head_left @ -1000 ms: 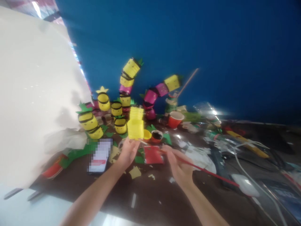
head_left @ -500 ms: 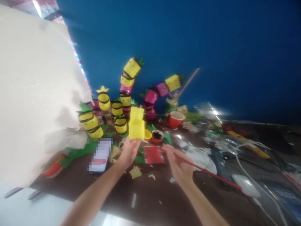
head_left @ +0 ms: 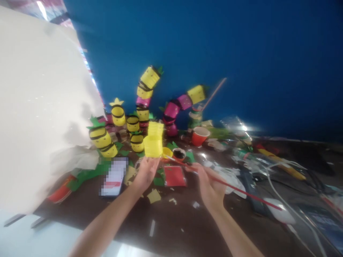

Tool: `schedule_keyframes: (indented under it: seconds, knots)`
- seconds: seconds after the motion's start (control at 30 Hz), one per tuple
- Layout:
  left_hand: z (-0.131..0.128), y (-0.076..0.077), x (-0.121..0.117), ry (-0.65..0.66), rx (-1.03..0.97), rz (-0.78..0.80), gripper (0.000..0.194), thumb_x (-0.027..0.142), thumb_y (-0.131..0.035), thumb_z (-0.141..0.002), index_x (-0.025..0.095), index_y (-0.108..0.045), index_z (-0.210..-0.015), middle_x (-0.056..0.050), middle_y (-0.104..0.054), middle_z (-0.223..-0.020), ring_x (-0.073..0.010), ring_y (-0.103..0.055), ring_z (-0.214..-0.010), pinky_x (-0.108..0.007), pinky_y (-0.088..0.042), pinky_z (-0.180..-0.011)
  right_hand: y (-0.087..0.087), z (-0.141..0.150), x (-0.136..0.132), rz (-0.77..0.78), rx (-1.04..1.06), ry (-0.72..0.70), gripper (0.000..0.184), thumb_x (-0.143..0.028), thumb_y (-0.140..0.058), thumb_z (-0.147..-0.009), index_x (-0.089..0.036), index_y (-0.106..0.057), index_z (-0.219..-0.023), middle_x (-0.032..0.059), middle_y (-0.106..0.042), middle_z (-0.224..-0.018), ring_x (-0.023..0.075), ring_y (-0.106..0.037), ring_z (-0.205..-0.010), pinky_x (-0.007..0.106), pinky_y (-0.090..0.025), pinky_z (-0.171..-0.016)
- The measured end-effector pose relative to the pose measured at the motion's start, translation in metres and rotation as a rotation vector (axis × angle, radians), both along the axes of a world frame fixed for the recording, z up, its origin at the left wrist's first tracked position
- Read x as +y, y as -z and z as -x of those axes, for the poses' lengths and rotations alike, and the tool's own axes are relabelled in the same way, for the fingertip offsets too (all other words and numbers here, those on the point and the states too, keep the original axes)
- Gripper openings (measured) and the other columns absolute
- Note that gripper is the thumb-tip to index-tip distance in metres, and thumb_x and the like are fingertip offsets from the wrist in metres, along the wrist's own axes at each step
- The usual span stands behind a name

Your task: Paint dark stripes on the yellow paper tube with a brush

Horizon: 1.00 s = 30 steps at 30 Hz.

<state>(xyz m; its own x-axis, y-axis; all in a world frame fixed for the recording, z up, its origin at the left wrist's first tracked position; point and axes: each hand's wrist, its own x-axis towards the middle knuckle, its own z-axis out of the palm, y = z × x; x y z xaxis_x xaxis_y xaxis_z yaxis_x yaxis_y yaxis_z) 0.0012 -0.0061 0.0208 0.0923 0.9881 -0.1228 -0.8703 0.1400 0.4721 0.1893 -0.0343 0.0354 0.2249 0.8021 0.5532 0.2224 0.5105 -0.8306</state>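
My left hand (head_left: 145,172) holds a plain yellow paper cup (head_left: 153,145) up from below, in front of the other cups. My right hand (head_left: 210,185) grips a long thin red paintbrush (head_left: 235,190) whose tip points left toward a small pot of dark paint (head_left: 178,154), just right of the yellow cup. A red square of paper (head_left: 174,175) lies on the dark table between my hands.
Stacks of yellow and pink cups with black bands and green leaves (head_left: 144,103) stand against the blue wall. A red cup (head_left: 199,135), a phone (head_left: 114,176), green scraps, white cables (head_left: 284,200) and clutter cover the table. A white board (head_left: 40,107) leans at left.
My right hand has shifted slightly right and raised the brush, its tip now reaching toward the paint pot. The yellow cup has tilted a little in my left hand.
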Motion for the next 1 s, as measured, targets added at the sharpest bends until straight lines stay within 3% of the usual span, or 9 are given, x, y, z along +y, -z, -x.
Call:
schedule_keyframes:
  seconds: [0.13,0.37,0.5,0.63,0.83,1.0]
  knots:
    - [-0.003,-0.001,0.002,-0.057,0.024,-0.011,0.063,0.023,-0.071,-0.076,0.025,-0.047,-0.134,-0.008,-0.066,-0.122,-0.0218,-0.053,-0.126,-0.034,-0.038,-0.11,0.0,0.001,-0.001,0.026,-0.002,-0.058,0.023,-0.039,-0.06,-0.085,-0.022,-0.075,-0.08,0.0061,-0.077,-0.078,0.0239,-0.072,-0.082,0.037,-0.057,-0.079]
    - [-0.001,-0.007,-0.004,-0.09,0.032,0.004,0.067,0.015,-0.069,-0.077,0.026,-0.043,-0.138,-0.007,-0.066,-0.124,-0.0201,-0.052,-0.126,-0.03,-0.04,-0.108,0.007,-0.003,0.003,0.061,0.115,-0.041,0.021,-0.039,-0.061,-0.085,-0.023,-0.074,-0.084,0.0044,-0.076,-0.072,0.0229,-0.072,-0.08,0.039,-0.057,-0.081]
    - [-0.001,-0.01,-0.006,-0.097,0.031,0.01,0.066,0.011,-0.069,-0.076,0.028,-0.046,-0.136,-0.005,-0.066,-0.124,-0.0205,-0.051,-0.127,-0.031,-0.04,-0.109,0.003,-0.001,0.002,0.071,0.056,-0.082,0.023,-0.04,-0.061,-0.085,-0.022,-0.075,-0.08,0.0054,-0.076,-0.071,0.024,-0.072,-0.08,0.039,-0.058,-0.077]
    - [-0.002,-0.011,-0.006,-0.107,0.039,-0.037,0.062,0.012,-0.07,-0.076,0.023,-0.049,-0.134,-0.007,-0.065,-0.126,-0.0225,-0.05,-0.128,-0.033,-0.037,-0.112,0.005,-0.004,0.004,0.099,0.064,-0.005,0.024,-0.041,-0.063,-0.083,-0.021,-0.075,-0.082,0.0072,-0.077,-0.078,0.0238,-0.072,-0.078,0.038,-0.058,-0.074]
    - [-0.004,-0.025,-0.011,-0.089,0.041,0.006,0.06,0.003,-0.06,-0.08,0.024,-0.048,-0.135,-0.005,-0.066,-0.124,-0.0187,-0.051,-0.127,-0.029,-0.04,-0.109,0.007,-0.003,0.004,0.088,0.109,-0.082,0.023,-0.041,-0.063,-0.084,-0.022,-0.075,-0.081,0.0052,-0.076,-0.074,0.0229,-0.072,-0.078,0.038,-0.057,-0.079]
    - [-0.004,-0.021,-0.012,-0.082,0.013,0.046,0.056,0.012,-0.056,-0.086,0.026,-0.044,-0.139,-0.004,-0.065,-0.127,-0.0192,-0.054,-0.125,-0.03,-0.042,-0.108,0.002,-0.003,0.003,0.12,0.091,-0.023,0.024,-0.043,-0.064,-0.082,-0.022,-0.074,-0.08,0.0055,-0.076,-0.074,0.0234,-0.072,-0.076,0.038,-0.057,-0.074]
